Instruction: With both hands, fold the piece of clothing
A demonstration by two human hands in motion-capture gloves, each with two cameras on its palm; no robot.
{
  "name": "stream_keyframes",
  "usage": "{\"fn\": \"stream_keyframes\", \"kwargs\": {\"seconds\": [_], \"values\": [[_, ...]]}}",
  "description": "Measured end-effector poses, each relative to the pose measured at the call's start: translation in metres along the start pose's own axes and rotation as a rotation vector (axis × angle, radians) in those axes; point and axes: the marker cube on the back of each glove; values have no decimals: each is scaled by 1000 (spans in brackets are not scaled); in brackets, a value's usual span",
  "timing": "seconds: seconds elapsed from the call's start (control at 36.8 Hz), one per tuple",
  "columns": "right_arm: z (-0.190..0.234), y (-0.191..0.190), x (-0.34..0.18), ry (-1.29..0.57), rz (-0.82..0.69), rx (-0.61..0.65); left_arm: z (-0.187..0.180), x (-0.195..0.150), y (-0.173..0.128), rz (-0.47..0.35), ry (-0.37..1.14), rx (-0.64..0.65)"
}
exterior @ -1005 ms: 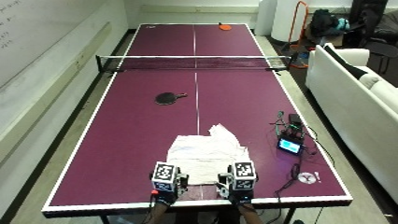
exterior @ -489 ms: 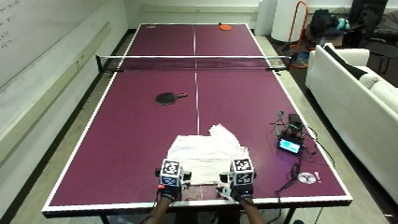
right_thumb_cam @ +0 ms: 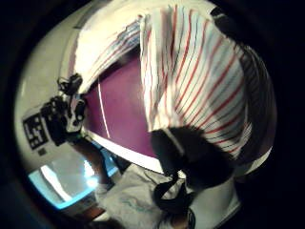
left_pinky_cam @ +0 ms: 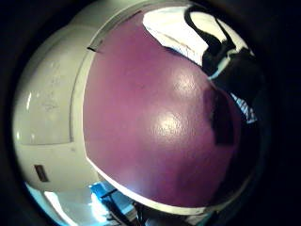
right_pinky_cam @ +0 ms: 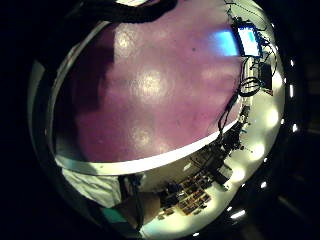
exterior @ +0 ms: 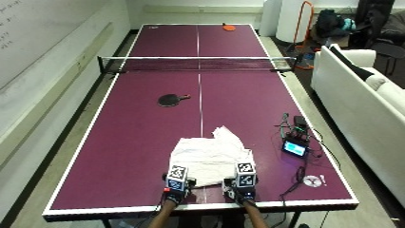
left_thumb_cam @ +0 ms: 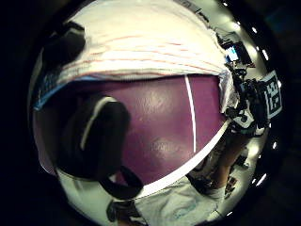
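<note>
**Both hands at the near hem of the shirt**

Purple table-tennis table [exterior: 139, 142] fills the room's middle, with its net [exterior: 197, 63] stretched across the far half. Near the table's close end, straddling the white centre line, lies the white cloth garment with thin red stripes [exterior: 212, 154], crumpled and partly spread. My left hand [exterior: 175, 187] sits at the garment's near left corner and my right hand [exterior: 244, 186] at its near right corner. From my palm views, the striped edge lifts off the table beside each thumb, so I pinch the hem in both hands. Farther up the table from the garment rests a black round paddle [exterior: 169, 99]. Right of the garment sits a small device with a lit screen [exterior: 295, 148].
</note>
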Motion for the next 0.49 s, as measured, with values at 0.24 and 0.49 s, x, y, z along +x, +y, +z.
{"fn": "stream_keyframes", "kwargs": {"seconds": [0.24,0.49], "values": [[-6,-39,28,78,-20,383,23,-34,-43,-89,-254,313],[-46,-35,72,-206,-250,633,-30,-35,-2,74,2,348]]}}
